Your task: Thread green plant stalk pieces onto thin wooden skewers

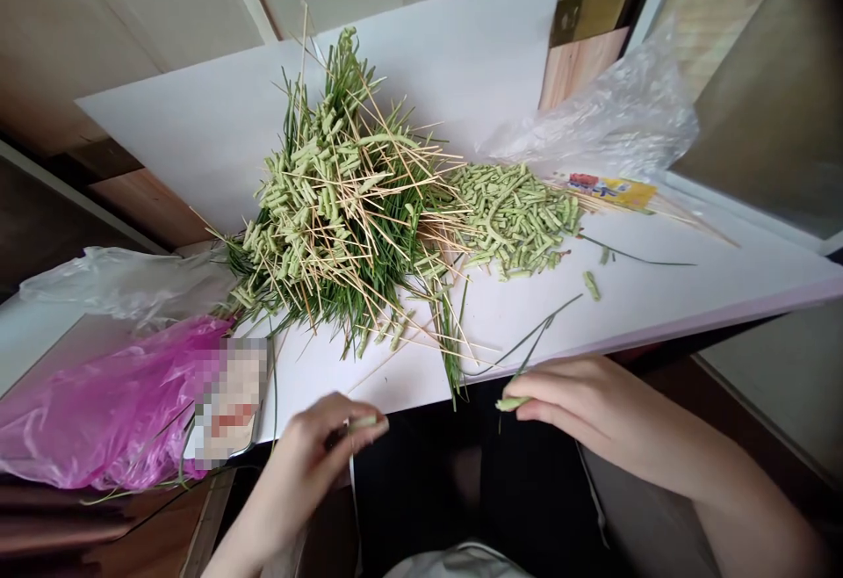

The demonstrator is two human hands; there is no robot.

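In the left hand (322,439), a short pale green piece (362,422) is pinched between the thumb and curled fingers, with hardly any gap left. In the right hand (580,398), another green piece (512,403) is gripped at the fingertips, its end left sticking out; whether the long green blade (545,323) just above it is also held cannot be told. The 2 pieces are held well apart, above the lap, just beside the front edge of the bench (659,297).

A light pinch is probably best kept, since pieces of this kind look soft and could be crushed or split. The blade should be kept slack, as it may be snapped if pulled sharply. Past the edge, a slipped piece could be lost to the lap, so the work would be done more safely over the bench. Around the tangled green leaves (395,249), the thin wooden sticks (451,225) are best approached from the side, and from the pile of cut pieces (520,218) only 1 should be lifted at a time
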